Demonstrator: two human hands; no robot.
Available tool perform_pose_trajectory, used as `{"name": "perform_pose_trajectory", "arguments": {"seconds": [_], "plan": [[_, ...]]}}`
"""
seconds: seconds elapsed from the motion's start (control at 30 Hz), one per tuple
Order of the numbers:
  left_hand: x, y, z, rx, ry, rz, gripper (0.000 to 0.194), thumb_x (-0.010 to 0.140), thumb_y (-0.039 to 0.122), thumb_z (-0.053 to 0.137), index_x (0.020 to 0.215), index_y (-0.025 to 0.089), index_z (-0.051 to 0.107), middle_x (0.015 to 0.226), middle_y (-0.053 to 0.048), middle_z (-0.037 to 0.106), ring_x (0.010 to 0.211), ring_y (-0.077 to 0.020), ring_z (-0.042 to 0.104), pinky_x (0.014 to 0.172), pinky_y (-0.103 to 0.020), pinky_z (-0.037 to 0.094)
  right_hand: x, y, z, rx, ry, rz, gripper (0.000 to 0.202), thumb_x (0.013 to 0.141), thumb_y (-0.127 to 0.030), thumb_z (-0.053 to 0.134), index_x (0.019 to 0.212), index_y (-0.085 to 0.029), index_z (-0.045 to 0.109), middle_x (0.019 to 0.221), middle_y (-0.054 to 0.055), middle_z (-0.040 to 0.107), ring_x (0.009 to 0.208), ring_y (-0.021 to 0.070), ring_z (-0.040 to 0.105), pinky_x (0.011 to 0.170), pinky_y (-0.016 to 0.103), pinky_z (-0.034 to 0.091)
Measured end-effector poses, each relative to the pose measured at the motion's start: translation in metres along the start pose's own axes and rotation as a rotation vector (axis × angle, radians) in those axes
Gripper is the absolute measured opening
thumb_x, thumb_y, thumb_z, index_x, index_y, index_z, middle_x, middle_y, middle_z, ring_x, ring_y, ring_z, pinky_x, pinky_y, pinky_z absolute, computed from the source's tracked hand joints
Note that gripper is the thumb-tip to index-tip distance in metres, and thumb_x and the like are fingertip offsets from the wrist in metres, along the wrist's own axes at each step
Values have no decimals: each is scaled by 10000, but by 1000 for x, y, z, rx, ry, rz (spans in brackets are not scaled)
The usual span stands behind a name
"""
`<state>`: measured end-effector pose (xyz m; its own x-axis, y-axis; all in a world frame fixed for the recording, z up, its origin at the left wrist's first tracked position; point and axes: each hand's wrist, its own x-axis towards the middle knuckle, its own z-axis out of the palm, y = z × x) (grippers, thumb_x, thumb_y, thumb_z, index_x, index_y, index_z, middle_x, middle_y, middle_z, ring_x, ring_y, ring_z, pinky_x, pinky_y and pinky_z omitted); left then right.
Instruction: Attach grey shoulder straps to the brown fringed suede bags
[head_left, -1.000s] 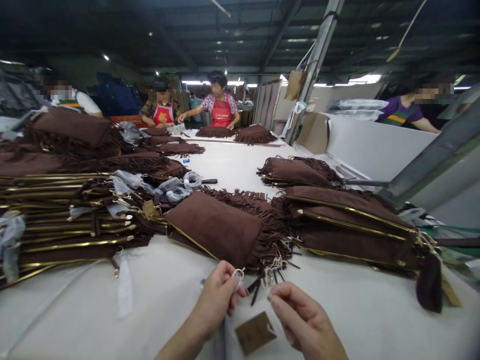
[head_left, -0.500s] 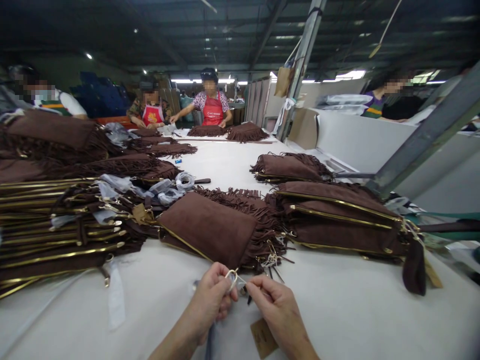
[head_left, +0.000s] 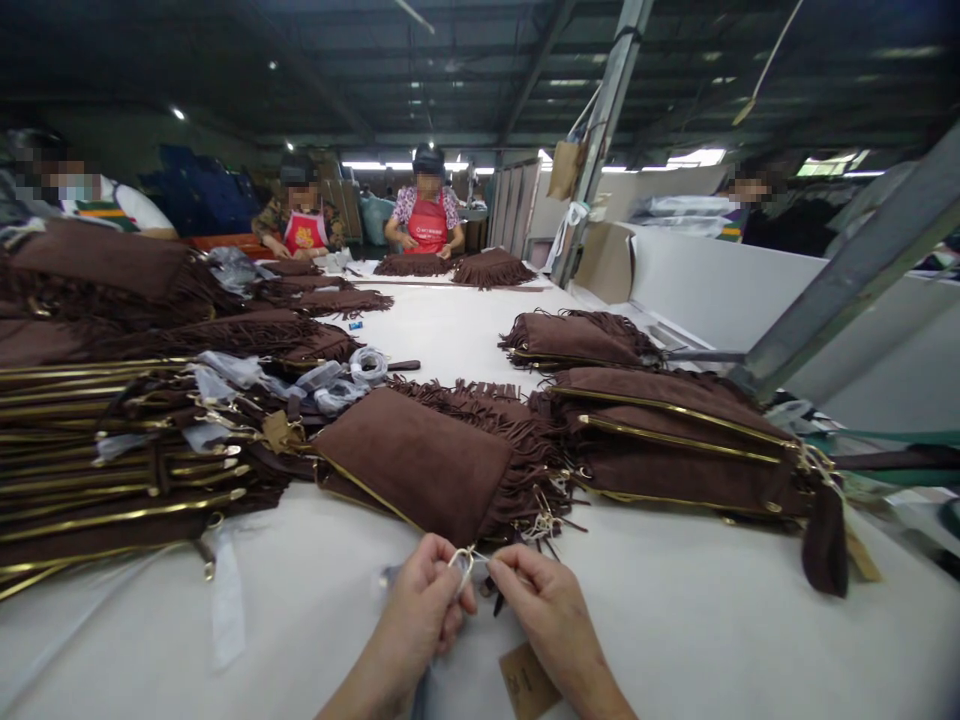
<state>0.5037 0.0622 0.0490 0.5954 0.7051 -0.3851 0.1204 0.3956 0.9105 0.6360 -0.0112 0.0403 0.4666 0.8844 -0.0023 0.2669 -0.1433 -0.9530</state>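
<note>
Low at the centre, my left hand (head_left: 424,610) pinches a pale, gold-toned ring (head_left: 464,574) between thumb and fingers. A thin white string (head_left: 480,557) runs from the ring to my right hand (head_left: 546,612), whose thumb and forefinger are closed on it. Below my right hand hangs a brown card tag (head_left: 527,682). A dark grey strip (head_left: 421,692), partly hidden, shows under my left wrist. Just beyond both hands lies a dark brown fringed suede bag (head_left: 420,455) with a gold zip edge; white strings (head_left: 546,520) cluster at its near right corner.
Stacked brown bags with gold zips (head_left: 112,500) fill the left, and more bags (head_left: 675,430) lie at right. The white table (head_left: 300,620) stretches away toward co-workers, one in a red apron (head_left: 428,222). A slanted metal post (head_left: 847,270) stands on the right.
Both hands keep their grip on ring and string, with only a slight shift. Across the table, the red-aproned co-worker has drawn an outstretched arm back in.
</note>
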Motion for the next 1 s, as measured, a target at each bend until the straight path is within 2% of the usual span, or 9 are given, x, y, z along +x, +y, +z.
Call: {"name": "perform_pose_trajectory", "arguments": {"seconds": [0.17,0.27,0.37,0.5,0.57,0.7,0.83,0.9,1.0], "plan": [[-4,-2,0,240,4,98,272,816,495,443,830,234,368,646,28,606,421,-94,443,402,-202,292,2,-3,5,-5,2,-26,313,829,-443,540,688,-205,685,624,-5,631,613,172,559,572,235,399],[-13,10,-2,640,37,205,204,909,380,397,784,223,438,651,13,592,581,-142,540,532,-239,340,2,-2,6,-18,-4,-37,314,845,-439,531,706,-207,691,636,-4,641,624,175,568,573,234,402],[-17,27,-7,1083,154,302,268,965,260,350,755,215,511,701,-13,600,676,-172,566,607,-275,331,2,-1,7,-41,4,-48,320,856,-438,526,708,-206,688,624,-2,636,615,178,567,562,239,395],[-5,36,-15,1361,160,639,204,902,87,424,898,215,583,880,-34,611,804,-192,562,665,-283,359,3,-1,8,-77,4,-55,328,868,-438,516,697,-204,669,603,-6,609,603,177,560,559,247,384],[5,34,-18,1465,112,808,161,874,79,501,855,212,591,874,-30,598,793,-194,533,654,-287,354,3,-1,9,-89,-3,-46,335,869,-444,505,695,-204,660,599,-9,596,600,175,547,556,250,370],[20,29,-20,1515,34,975,162,860,101,556,733,199,534,808,-22,572,745,-189,486,628,-291,339,1,-4,7,-91,-28,-35,337,874,-447,488,704,-205,651,614,-9,587,615,174,533,561,256,354],[24,41,-21,1313,83,876,186,900,72,409,789,201,483,823,-28,549,752,-180,490,643,-278,369,1,-5,-6,-57,-109,-12,258,866,-412,502,882,-214,667,633,-28,574,606,168,516,557,252,355],[24,49,-23,1219,81,823,208,914,61,344,829,201,470,830,-26,542,747,-171,502,660,-273,388,3,-4,-13,-54,-149,0,247,862,-406,492,846,-210,643,617,-35,540,589,163,493,535,251,341],[22,55,-26,1215,-20,795,192,907,72,355,839,200,482,822,-24,547,748,-173,513,674,-275,404,7,-5,-17,-141,-140,-38,245,848,-369,482,704,-209,599,612,-27,539,600,164,498,548,260,335]]}}
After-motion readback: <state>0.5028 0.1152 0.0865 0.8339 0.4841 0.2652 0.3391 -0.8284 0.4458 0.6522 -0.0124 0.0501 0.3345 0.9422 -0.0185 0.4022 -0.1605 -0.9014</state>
